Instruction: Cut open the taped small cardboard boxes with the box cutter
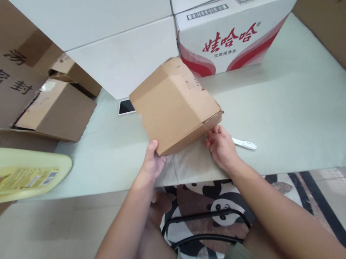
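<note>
Item: small brown carton, closed or nearly so, held tilted over the near edge of the desk, one corner pointing down, apparently clear of the desk top. Left hand clamps the lowest corner, thumb on the upper face, fingers underneath and out of sight. Right hand has its fingers curled, pinching the flap edge at the carton's 4 o'clock corner. Risk, as I judge it: the hold is on two corners only, so a slip of either would let the carton swing or drop, perhaps past the desk edge towards the panda-print stool at 6 o'clock. A pull on the flap seam could tear the board or pop it open. Contents not visible, so weight cannot be told. Near: a white pen-shaped tool lying just beside the right hand at its 3 o'clock; if it carries a blade, which I cannot tell, a careless sweep of the wrist could catch it or knock it off. Phone at 9 o'clock, partly hidden behind the carton, liable to a knock. Further out: white water case at 1 o'clock; open brown box at 9 o'clock; yellow bottle lying flat at 8 o'clock.
</note>
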`<state>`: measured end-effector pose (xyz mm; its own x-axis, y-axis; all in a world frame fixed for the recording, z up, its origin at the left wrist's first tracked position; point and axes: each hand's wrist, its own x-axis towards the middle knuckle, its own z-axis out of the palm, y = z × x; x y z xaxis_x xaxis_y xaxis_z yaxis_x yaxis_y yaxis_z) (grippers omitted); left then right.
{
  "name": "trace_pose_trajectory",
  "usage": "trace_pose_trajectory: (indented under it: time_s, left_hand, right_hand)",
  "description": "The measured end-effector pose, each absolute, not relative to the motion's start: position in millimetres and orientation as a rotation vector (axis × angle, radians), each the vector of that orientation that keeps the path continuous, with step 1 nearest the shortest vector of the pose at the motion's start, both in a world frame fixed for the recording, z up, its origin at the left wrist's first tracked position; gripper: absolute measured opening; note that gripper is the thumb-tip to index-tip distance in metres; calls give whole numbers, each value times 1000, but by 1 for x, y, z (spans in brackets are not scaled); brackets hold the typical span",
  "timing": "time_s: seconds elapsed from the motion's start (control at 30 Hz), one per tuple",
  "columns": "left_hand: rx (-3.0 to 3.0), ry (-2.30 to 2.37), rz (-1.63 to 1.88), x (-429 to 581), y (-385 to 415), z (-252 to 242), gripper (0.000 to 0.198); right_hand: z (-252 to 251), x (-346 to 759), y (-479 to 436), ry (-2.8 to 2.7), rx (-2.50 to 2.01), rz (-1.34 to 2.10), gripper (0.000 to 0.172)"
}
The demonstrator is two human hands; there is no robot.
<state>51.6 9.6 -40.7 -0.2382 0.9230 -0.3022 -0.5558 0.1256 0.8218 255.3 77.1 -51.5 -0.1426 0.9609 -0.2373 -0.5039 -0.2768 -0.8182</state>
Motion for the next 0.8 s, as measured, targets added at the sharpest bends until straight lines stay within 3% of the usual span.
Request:
trace_pose_trajectory:
  time_s: [0.53,0.8]
  left_hand:
    - [463,1083,1505,32,3,-18,45]
    - [433,1032,1507,8,-1,-12,53]
  right_hand:
    - [-62,260,75,-861,-951,1612,13]
    - [-49,261,72,-732,-947,1706,19]
